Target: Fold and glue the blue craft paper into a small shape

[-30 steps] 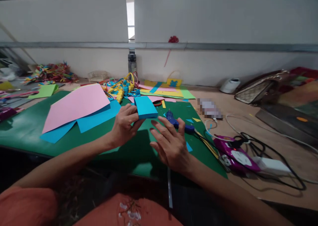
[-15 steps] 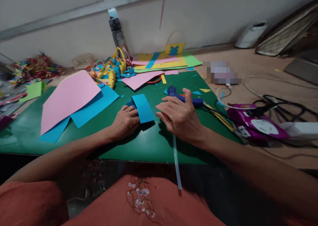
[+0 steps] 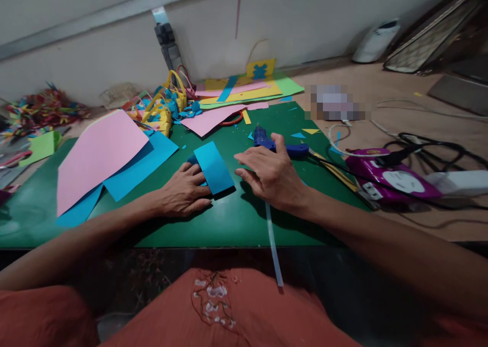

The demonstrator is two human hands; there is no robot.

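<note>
On the green board, a blue paper piece [image 3: 214, 169] stands folded over, its flap raised above the surface. My left hand [image 3: 186, 188] lies flat beside it, fingers apart, with the fingertips hidden under the flap and the thumb resting on the board. To the right, my right hand [image 3: 269, 171] hovers open with fingers stretched toward the blue paper, not touching it. Just beyond that hand lies a blue glue gun [image 3: 293, 149], partly covered by it. A translucent glue stick [image 3: 273, 245] hangs past the board's front edge, its upper end hidden behind my right hand.
Pink sheets [image 3: 99, 151] and blue sheets [image 3: 143, 159] lie left. Yellow woven paper baskets [image 3: 160, 117], red-handled scissors [image 3: 235, 119] and stacked coloured sheets sit at the back. A purple power strip [image 3: 362, 171] with cables is at right.
My left hand has flattened and spread, its thumb now showing on the board. The blue paper has turned slightly. My right hand keeps much the same pose; the view has shifted a little.
</note>
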